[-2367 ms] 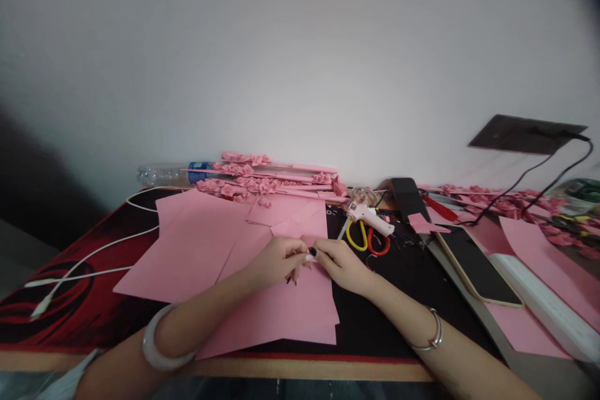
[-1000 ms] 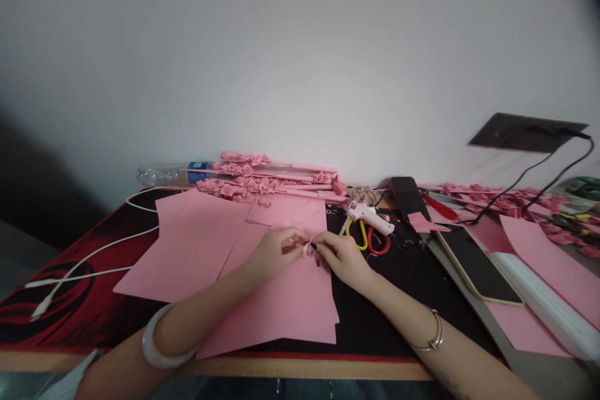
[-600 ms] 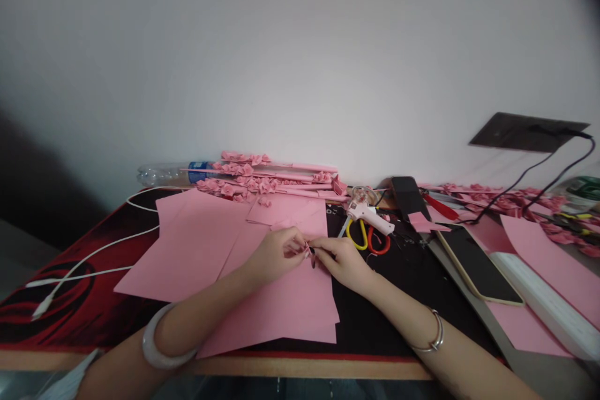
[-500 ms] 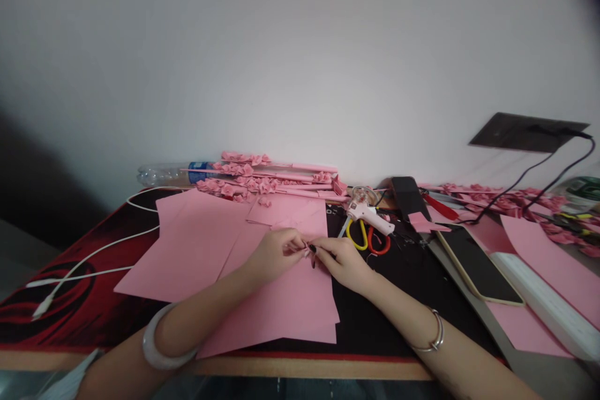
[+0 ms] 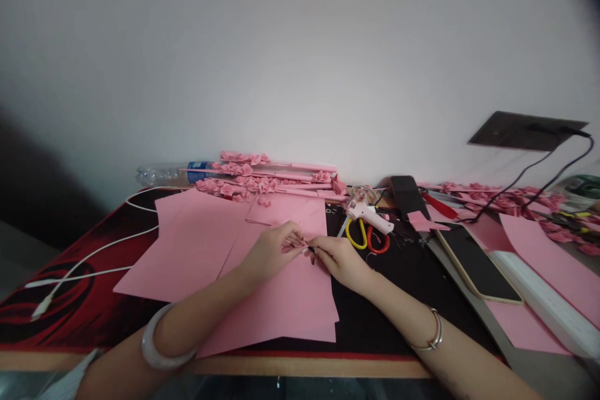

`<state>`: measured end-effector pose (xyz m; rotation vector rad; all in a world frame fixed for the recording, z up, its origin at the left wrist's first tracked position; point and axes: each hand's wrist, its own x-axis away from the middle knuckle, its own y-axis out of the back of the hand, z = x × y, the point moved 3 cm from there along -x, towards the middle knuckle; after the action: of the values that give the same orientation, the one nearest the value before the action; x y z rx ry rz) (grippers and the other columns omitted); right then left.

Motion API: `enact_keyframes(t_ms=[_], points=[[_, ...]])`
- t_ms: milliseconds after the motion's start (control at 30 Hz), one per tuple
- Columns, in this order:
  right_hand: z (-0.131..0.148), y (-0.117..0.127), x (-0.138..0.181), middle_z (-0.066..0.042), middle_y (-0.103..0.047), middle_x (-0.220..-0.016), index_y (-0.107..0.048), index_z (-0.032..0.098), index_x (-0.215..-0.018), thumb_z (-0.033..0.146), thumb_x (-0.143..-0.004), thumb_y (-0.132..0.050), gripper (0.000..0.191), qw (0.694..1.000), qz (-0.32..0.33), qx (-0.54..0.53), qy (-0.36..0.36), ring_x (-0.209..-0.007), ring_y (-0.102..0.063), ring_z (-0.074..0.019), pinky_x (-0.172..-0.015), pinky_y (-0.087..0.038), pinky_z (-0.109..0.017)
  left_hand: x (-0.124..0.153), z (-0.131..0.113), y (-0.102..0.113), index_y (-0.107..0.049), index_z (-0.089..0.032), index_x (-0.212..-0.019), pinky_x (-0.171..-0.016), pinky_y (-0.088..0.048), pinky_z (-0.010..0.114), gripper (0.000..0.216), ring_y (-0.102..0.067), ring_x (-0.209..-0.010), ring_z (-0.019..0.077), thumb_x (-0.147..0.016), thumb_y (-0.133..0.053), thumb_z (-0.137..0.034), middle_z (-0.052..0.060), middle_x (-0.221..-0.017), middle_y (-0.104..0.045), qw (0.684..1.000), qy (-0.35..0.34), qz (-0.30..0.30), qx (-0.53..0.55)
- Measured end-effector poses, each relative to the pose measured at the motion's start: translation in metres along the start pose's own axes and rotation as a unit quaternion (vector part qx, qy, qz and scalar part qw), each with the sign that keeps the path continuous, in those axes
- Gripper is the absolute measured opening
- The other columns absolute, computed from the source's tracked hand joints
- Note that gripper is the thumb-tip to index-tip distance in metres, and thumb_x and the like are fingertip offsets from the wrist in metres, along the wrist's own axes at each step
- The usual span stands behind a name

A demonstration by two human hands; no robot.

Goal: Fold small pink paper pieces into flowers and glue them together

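Note:
Between my fingertips is a small piece of pink paper [image 5: 304, 247], mostly hidden by them. My left hand [image 5: 276, 250] pinches it from the left, thumb and fingers together. From the right, my right hand [image 5: 341, 261] grips the same piece, its fingers closed, and the two hands nearly touch. Both are above large pink paper sheets [image 5: 281, 303] spread on a black and red mat. Behind them, a small pink paper flower [image 5: 264, 201] lies on the paper. Long pink paper flower stems [image 5: 272, 184] are stacked along the wall.
A white glue gun [image 5: 368, 212] lies over scissors with yellow and red handles [image 5: 376, 240] to the right. Further right are a phone [image 5: 480, 262], a white power strip [image 5: 548, 306] and more pink paper. A plastic bottle [image 5: 162, 175] and white cables [image 5: 89, 256] are at left.
The fingers of my left hand have shifted slightly upward and opened a little around the small paper piece. My right hand stays almost in place. The other things have not moved.

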<state>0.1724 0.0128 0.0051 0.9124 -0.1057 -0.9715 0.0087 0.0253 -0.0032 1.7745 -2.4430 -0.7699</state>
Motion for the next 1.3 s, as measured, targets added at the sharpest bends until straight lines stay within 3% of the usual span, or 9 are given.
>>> enact_keyframes(t_ms=[233,500,700,800,900,1000,1133,1300], points=[[0.002,0.0,0.0,-0.005,-0.062,-0.078,-0.057,0.016,-0.1,0.005,-0.084,-0.038,0.027,0.996,0.01,0.087,0.014,-0.068,-0.058,-0.0141,-0.064,-0.045,-0.023,0.0,-0.004,0.003,-0.066,-0.021,-0.083,-0.07,-0.045,0.027,0.014,-0.062,-0.076,0.0169,-0.084,-0.052,-0.023,0.002,-0.083,-0.071,0.982,-0.101,0.031,-0.157],[0.002,-0.002,0.002,-0.007,-0.063,-0.087,-0.056,0.016,-0.103,0.007,-0.085,-0.037,0.028,0.992,0.025,0.118,0.022,-0.074,-0.059,-0.0149,-0.067,-0.046,-0.023,0.001,0.0,0.002,-0.068,-0.02,-0.079,-0.068,-0.042,0.027,0.018,-0.062,-0.072,0.0169,-0.084,-0.051,-0.022,0.003,-0.079,-0.071,0.972,-0.109,0.042,-0.205],[0.004,-0.004,0.002,-0.005,-0.06,-0.075,-0.058,0.016,-0.093,0.003,-0.082,-0.038,0.026,0.984,0.054,0.163,0.04,-0.068,-0.056,-0.0153,-0.061,-0.044,-0.023,0.004,0.001,0.0,-0.064,-0.017,-0.069,-0.063,-0.039,0.025,0.023,-0.059,-0.065,0.014,-0.085,-0.047,-0.018,0.001,-0.068,-0.067,0.96,-0.141,0.066,-0.234],[0.004,-0.003,0.002,-0.005,-0.063,-0.081,-0.058,0.017,-0.096,0.007,-0.085,-0.038,0.025,0.988,0.037,0.144,0.039,-0.072,-0.058,-0.0155,-0.065,-0.045,-0.023,0.003,0.001,0.001,-0.062,-0.017,-0.067,-0.062,-0.039,0.024,0.022,-0.057,-0.063,0.0128,-0.084,-0.048,-0.017,0.0,-0.067,-0.065,0.963,-0.138,0.057,-0.225],[0.001,0.001,0.001,-0.005,-0.065,-0.087,-0.055,0.019,-0.099,0.014,-0.088,-0.042,0.017,0.994,-0.022,0.111,-0.002,-0.075,-0.06,-0.0151,-0.068,-0.044,-0.024,0.002,-0.001,0.002,-0.061,-0.017,-0.07,-0.06,-0.039,0.022,0.016,-0.055,-0.062,0.0121,-0.082,-0.051,-0.019,0.0,-0.066,-0.062,0.975,-0.102,0.019,-0.197],[-0.002,0.005,0.002,-0.002,-0.061,-0.074,-0.051,0.018,-0.09,0.02,-0.087,-0.046,0.006,0.989,-0.073,0.11,-0.071,-0.063,-0.056,-0.0136,-0.06,-0.04,-0.023,0.002,-0.004,0.002,-0.059,-0.018,-0.075,-0.058,-0.04,0.021,0.011,-0.054,-0.063,0.0118,-0.082,-0.052,-0.022,0.0,-0.069,-0.062,0.985,-0.069,-0.01,-0.158],[0.001,0.002,0.001,0.005,-0.045,-0.057,-0.041,0.019,-0.071,0.016,-0.087,-0.041,0.017,0.994,-0.038,0.069,-0.069,-0.05,-0.045,-0.0091,-0.052,-0.032,-0.02,0.003,-0.009,-0.001,-0.054,-0.018,-0.078,-0.059,-0.042,0.02,0.008,-0.054,-0.063,0.0106,-0.082,-0.048,-0.022,-0.001,-0.07,-0.059,0.993,-0.057,-0.001,-0.105],[0.005,-0.004,-0.001,0.007,-0.037,-0.055,-0.034,0.019,-0.068,0.01,-0.086,-0.036,0.02,0.999,0.006,-0.018,-0.047,-0.048,-0.038,-0.0069,-0.05,-0.028,-0.018,0.006,-0.011,-0.007,-0.048,-0.018,-0.072,-0.058,-0.04,0.019,0.007,-0.051,-0.062,0.0091,-0.077,-0.048,-0.013,-0.003,-0.068,-0.054,0.992,-0.072,0.061,-0.08]])
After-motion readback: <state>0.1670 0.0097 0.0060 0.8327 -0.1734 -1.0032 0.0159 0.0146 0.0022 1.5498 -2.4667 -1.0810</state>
